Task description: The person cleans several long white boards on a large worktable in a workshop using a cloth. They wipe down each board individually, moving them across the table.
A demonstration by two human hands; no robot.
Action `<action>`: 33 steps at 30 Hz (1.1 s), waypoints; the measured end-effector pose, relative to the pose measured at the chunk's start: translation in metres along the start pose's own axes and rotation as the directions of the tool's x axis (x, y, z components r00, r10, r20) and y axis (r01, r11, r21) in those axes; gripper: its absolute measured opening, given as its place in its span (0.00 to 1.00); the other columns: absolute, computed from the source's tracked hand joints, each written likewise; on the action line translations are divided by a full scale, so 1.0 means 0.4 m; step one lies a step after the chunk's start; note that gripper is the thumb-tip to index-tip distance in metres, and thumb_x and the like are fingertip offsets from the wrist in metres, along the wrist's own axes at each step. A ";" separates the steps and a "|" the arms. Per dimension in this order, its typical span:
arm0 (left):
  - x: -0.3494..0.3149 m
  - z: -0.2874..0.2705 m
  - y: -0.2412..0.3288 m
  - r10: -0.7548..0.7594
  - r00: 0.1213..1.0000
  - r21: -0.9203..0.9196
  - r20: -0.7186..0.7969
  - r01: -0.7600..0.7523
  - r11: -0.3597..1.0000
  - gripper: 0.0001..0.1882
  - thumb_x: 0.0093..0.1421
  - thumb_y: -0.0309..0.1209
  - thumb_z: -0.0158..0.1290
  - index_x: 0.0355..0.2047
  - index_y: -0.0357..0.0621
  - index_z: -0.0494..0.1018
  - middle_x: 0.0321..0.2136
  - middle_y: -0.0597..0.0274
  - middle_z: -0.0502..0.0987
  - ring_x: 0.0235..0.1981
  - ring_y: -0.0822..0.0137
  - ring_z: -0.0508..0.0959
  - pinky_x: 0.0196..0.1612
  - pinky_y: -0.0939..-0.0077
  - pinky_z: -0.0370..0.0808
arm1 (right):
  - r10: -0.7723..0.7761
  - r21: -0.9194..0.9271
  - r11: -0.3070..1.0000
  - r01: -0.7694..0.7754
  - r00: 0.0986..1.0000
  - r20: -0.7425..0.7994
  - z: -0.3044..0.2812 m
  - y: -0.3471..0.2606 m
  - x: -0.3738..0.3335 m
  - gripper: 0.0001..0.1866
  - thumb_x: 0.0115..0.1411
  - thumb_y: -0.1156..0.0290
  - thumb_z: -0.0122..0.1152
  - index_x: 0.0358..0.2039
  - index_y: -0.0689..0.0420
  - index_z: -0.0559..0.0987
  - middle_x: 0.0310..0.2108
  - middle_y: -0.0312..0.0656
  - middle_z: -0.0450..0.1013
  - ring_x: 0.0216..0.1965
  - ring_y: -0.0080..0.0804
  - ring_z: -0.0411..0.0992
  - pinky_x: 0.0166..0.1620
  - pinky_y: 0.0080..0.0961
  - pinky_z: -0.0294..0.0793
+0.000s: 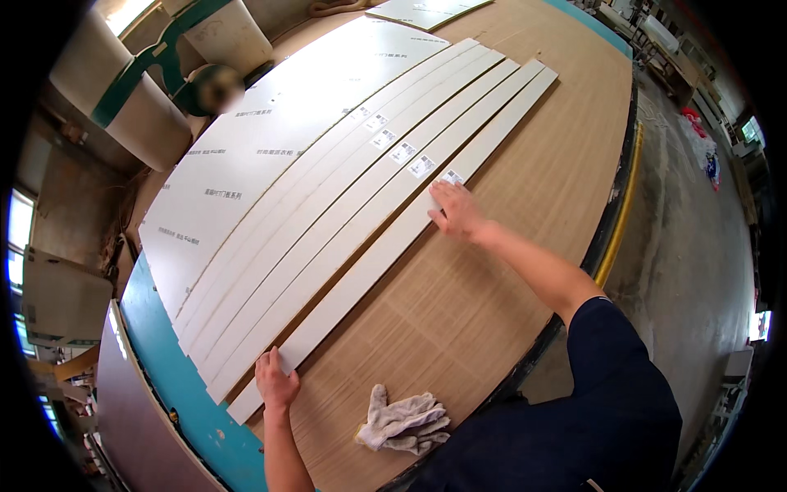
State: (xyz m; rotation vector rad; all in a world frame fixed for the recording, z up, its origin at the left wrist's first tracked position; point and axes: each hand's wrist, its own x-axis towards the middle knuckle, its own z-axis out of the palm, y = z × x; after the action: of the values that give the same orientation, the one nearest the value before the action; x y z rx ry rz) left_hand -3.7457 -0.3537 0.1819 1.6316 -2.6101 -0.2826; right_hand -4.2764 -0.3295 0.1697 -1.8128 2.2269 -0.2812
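Observation:
A narrow white board strip [358, 307] lies nearest me, slanting from lower left to upper right. Close to its near end, my left hand [277, 380] is closed over it, fingers curled at its edge. Farther up the same strip, my right hand [456, 211] grips across it beside a small printed label [452, 176], thumb apart from the fingers. A brown gap divides this strip from several matching white strips [328, 221] lying side by side, most with labels. Beyond them lies a wide white panel [270, 135] with printed marks.
The strips lie on a wood-grain board [525, 221] over a blue-green table [168, 344]. A pair of pale work gloves [403, 422] rests close to my body. A yellow rail [620, 213] follows the table's right edge. Machine cylinders [139, 115] stand at the far left.

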 end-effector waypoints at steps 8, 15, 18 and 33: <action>-0.039 -0.011 0.032 0.073 0.996 -0.051 0.049 -0.070 0.996 0.36 0.39 0.26 0.65 0.51 0.36 0.67 0.44 0.46 0.71 0.48 0.47 0.70 0.50 0.58 0.69 | 0.056 -0.174 0.983 -0.053 0.998 0.015 0.015 -0.004 0.126 0.36 0.67 0.50 0.36 0.66 0.62 0.54 0.69 0.47 0.48 0.71 0.39 0.44 0.71 0.36 0.38; -0.057 -0.026 0.059 0.112 0.992 0.011 -0.053 -0.111 0.994 0.36 0.37 0.25 0.65 0.51 0.38 0.67 0.40 0.47 0.70 0.43 0.49 0.70 0.46 0.59 0.69 | -0.239 -0.001 0.970 0.241 0.964 0.119 -0.029 -0.092 0.018 0.33 0.64 0.53 0.49 0.65 0.56 0.59 0.66 0.45 0.55 0.69 0.38 0.48 0.71 0.38 0.41; -0.088 -0.031 0.089 0.174 0.971 0.102 -0.161 -0.159 0.982 0.33 0.39 0.25 0.63 0.49 0.39 0.68 0.36 0.50 0.70 0.40 0.50 0.71 0.43 0.58 0.69 | -0.392 -0.049 0.910 0.411 0.894 0.217 -0.061 -0.137 -0.040 0.29 0.60 0.58 0.54 0.60 0.54 0.63 0.63 0.43 0.59 0.67 0.38 0.52 0.69 0.40 0.45; -0.498 -0.010 -0.085 -0.336 0.915 -0.089 -0.223 0.324 0.942 0.34 0.45 0.36 0.66 0.51 0.33 0.68 0.49 0.44 0.69 0.53 0.45 0.66 0.58 0.56 0.63 | -0.521 0.038 0.853 0.520 0.847 0.108 -0.001 -0.248 -0.262 0.28 0.49 0.62 0.68 0.51 0.54 0.73 0.58 0.44 0.65 0.61 0.42 0.61 0.66 0.44 0.54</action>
State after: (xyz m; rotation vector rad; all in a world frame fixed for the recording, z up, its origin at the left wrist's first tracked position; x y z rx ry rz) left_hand -3.6269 -0.1904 0.1905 1.9514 -2.1344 -0.1523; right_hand -4.1642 -0.2472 0.2085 -2.3403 1.6127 -0.2731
